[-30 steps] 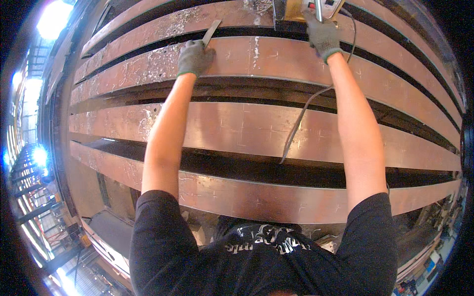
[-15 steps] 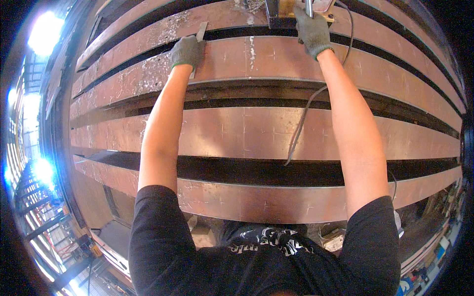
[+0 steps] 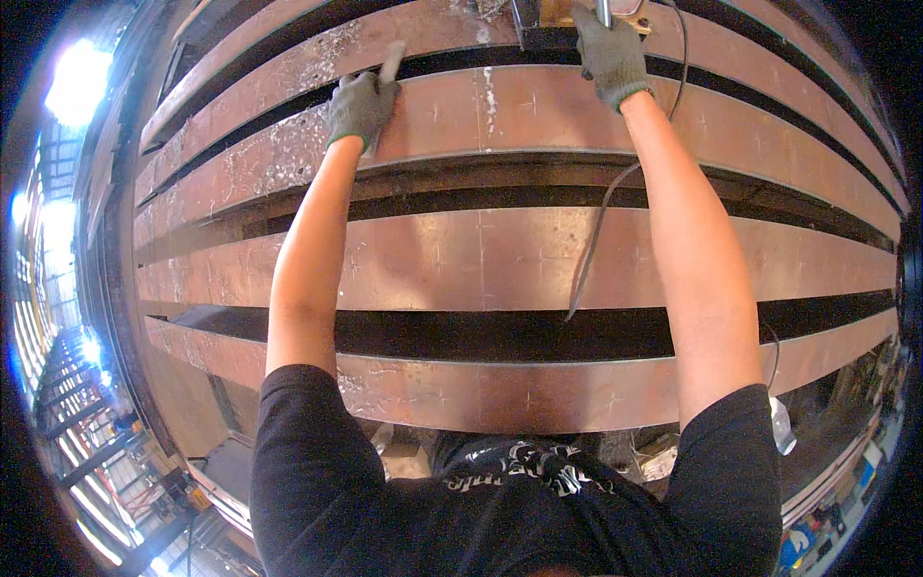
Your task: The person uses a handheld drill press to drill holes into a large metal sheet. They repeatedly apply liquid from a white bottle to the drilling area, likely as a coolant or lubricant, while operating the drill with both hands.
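My left hand [image 3: 361, 108], in a grey knit glove, is closed around a thin flat metal strip [image 3: 392, 60]. The strip's far end sticks out beyond my fingers over the dark gap between two long steel plates. At the top of the view my right hand [image 3: 612, 62], gloved the same way, is wrapped round a shiny metal handle [image 3: 604, 13]. The handle belongs to a machine [image 3: 553, 17] with a dark base, most of it cut off by the picture's edge. Pale cross marks dot the steel plate [image 3: 558, 106] beneath my hands.
Several long brownish plates [image 3: 461, 255] lie parallel, with dark gaps between them. Pale flakes [image 3: 298, 135] litter the plates at left. One cable [image 3: 683, 72] runs beside the machine; another cable [image 3: 598, 236] hangs across the middle plates. Metal framework [image 3: 72, 404] stands far left.
My left hand has shifted slightly left and toward me, tilting the strip, which looks blurred now. My right hand stays on the handle. The whole view has shifted a little.
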Available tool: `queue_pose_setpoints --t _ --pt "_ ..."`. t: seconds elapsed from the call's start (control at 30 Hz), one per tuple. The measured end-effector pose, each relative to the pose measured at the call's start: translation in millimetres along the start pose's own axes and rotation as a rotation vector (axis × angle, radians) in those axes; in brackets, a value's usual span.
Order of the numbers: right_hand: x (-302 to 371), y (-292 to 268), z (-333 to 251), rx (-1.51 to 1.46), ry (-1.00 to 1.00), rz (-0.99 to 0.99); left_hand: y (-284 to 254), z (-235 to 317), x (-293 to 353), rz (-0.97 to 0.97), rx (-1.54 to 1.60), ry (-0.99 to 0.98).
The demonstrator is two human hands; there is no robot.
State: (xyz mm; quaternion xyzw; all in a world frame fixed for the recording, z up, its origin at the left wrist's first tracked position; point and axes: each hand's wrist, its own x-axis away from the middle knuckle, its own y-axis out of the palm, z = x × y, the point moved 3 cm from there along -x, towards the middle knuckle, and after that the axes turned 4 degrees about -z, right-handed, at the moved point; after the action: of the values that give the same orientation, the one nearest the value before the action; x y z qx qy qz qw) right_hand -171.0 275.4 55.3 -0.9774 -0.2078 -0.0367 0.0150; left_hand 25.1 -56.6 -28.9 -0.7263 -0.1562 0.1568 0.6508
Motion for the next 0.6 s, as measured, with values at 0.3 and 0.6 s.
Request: queue_pose_setpoints --t 0.3,0.6 --pt "5 1 -8 0.014 0.024 0.056 -24 73 -49 0.212 0.261 0.132" --pt "2 0 -3 -0.011 0.034 0.071 -16 47 -61 0.151 0.067 0.717"
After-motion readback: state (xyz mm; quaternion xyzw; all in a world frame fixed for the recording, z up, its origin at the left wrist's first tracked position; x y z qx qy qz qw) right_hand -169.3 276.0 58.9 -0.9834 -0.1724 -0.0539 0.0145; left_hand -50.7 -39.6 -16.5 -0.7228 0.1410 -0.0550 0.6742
